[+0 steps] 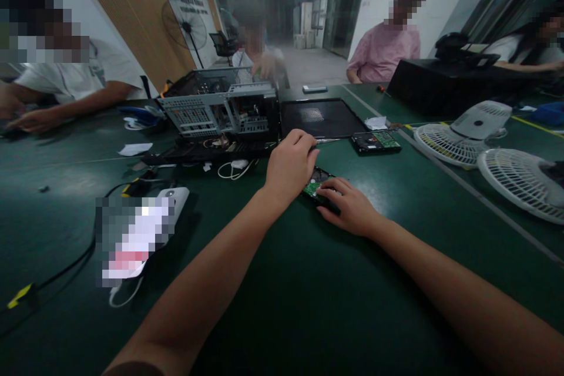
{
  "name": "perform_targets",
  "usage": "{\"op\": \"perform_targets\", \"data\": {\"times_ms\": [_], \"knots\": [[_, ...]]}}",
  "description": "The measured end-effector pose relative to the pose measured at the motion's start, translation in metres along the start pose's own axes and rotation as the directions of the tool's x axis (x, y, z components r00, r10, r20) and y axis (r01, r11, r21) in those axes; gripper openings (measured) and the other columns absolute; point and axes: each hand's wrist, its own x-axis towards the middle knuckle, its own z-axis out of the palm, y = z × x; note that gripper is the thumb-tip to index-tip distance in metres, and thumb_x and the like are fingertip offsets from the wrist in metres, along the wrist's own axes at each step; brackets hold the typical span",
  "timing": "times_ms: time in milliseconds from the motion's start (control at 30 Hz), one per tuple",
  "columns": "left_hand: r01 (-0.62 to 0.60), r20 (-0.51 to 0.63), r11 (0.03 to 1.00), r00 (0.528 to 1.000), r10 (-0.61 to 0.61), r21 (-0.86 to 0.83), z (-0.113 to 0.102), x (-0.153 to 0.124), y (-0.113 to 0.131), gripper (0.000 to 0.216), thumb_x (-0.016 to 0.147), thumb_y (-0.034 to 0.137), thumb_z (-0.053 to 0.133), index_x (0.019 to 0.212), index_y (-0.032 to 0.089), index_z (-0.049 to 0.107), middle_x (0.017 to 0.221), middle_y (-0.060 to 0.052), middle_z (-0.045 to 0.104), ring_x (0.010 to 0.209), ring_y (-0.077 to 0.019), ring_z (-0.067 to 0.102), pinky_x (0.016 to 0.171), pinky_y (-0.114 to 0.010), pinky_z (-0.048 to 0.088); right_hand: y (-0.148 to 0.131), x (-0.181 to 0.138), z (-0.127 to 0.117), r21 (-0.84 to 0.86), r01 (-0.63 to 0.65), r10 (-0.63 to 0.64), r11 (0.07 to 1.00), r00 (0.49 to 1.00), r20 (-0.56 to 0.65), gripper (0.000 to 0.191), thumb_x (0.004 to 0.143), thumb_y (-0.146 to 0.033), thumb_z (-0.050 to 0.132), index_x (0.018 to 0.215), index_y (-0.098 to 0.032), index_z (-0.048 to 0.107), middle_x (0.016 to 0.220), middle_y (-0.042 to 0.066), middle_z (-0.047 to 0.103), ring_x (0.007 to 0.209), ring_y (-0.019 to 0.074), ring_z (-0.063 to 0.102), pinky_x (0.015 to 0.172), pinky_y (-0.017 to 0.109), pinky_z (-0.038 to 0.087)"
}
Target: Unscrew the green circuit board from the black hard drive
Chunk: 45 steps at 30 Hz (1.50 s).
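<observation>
A hard drive (318, 183) with a green circuit board facing up lies on the dark green table (308, 294), mostly hidden under my hands. My left hand (289, 165) is curled in a fist just above its far left side; what the fingers hold is hidden. My right hand (348, 205) rests on the drive's near right edge, fingers bent and pressed on it. A second hard drive (376, 142) lies further back to the right.
An opened grey computer case (220, 108) and its black side panel (319, 118) lie behind my hands. Two white fans (467, 132) lie flat at the right. A white device with cables (170, 200) sits at the left. Several people sit around the table.
</observation>
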Motion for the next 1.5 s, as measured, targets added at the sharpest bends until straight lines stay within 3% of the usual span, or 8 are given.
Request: {"op": "perform_targets", "data": {"times_ms": [367,533,733,900,1100,1367,1500], "knots": [[0.083,-0.107,0.982,0.989,-0.102,-0.171,0.009,-0.001,-0.002,0.028,0.085,0.029,0.08,0.089,0.02,0.054,0.099,-0.004,0.065,0.092,-0.0179,0.064,0.08,-0.032,0.055,0.0,0.0,0.0,0.015,-0.012,0.012,1.0,1.0,0.001,0.035,0.096,-0.038,0.058,0.127,-0.022,0.063,0.128,0.014,0.06,0.121,0.0316,0.057,0.101,0.054,0.053],[0.108,-0.104,0.981,0.987,-0.125,-0.159,0.008,0.0,-0.001,0.018,0.088,0.019,0.069,0.088,0.02,0.051,0.096,-0.004,0.065,0.091,-0.0182,0.065,0.079,-0.032,0.054,0.0,0.0,0.0,0.009,-0.004,0.004,1.0,1.0,0.002,0.036,0.096,-0.038,0.058,0.127,-0.02,0.063,0.127,0.015,0.06,0.12,0.0315,0.057,0.1,0.053,0.053],[0.172,-0.03,0.977,0.984,-0.177,-0.126,0.006,0.001,-0.002,0.007,0.091,0.015,0.059,0.096,0.02,0.056,0.094,-0.005,0.069,0.087,-0.0192,0.066,0.084,-0.036,0.053,0.001,-0.001,0.002,0.013,0.003,-0.003,1.0,1.0,-0.02,0.035,0.096,-0.036,0.059,0.126,-0.02,0.063,0.128,0.015,0.06,0.122,0.0313,0.056,0.103,0.054,0.052],[0.171,0.065,0.952,0.985,-0.159,-0.254,0.008,-0.001,-0.008,0.023,0.088,0.024,0.07,0.108,0.024,0.058,0.097,-0.002,0.07,0.083,-0.0173,0.067,0.078,-0.032,0.054,0.002,0.0,0.002,0.004,0.014,-0.014,1.0,0.999,-0.049,0.034,0.094,-0.037,0.061,0.124,-0.022,0.064,0.127,0.014,0.061,0.127,0.0331,0.054,0.107,0.058,0.048],[0.198,0.091,0.943,0.98,-0.179,-0.268,0.007,-0.001,-0.009,0.023,0.089,0.02,0.067,0.109,0.025,0.059,0.097,-0.002,0.071,0.081,-0.0169,0.068,0.078,-0.031,0.054,0.002,0.0,0.002,0.012,0.001,-0.001,1.0,0.999,-0.038,0.036,0.093,-0.038,0.062,0.124,-0.02,0.062,0.126,0.015,0.061,0.126,0.0334,0.054,0.108,0.057,0.047],[0.19,0.081,0.936,0.981,-0.173,-0.295,0.001,0.002,-0.013,0.03,0.089,0.017,0.067,0.116,0.026,0.056,0.098,-0.003,0.073,0.089,-0.0197,0.071,0.082,-0.036,0.058,-0.001,-0.002,-0.003,0.077,-0.085,0.09,0.993,0.993,-0.07,0.054,0.09,-0.05,0.064,0.135,-0.024,0.053,0.138,0.016,0.055,0.13,0.036,0.051,0.109,0.061,0.044],[0.188,0.014,0.929,0.981,-0.194,-0.319,-0.015,0.009,-0.018,0.032,0.089,0.019,0.067,0.118,0.025,0.056,0.098,-0.003,0.073,0.084,-0.0172,0.071,0.08,-0.033,0.058,-0.003,-0.002,0.002,-0.047,-0.204,0.198,0.978,0.974,-0.114,0.077,0.086,-0.063,0.064,0.146,-0.022,0.043,0.147,0.019,0.048,0.141,0.0425,0.039,0.116,0.066,0.032]]}}
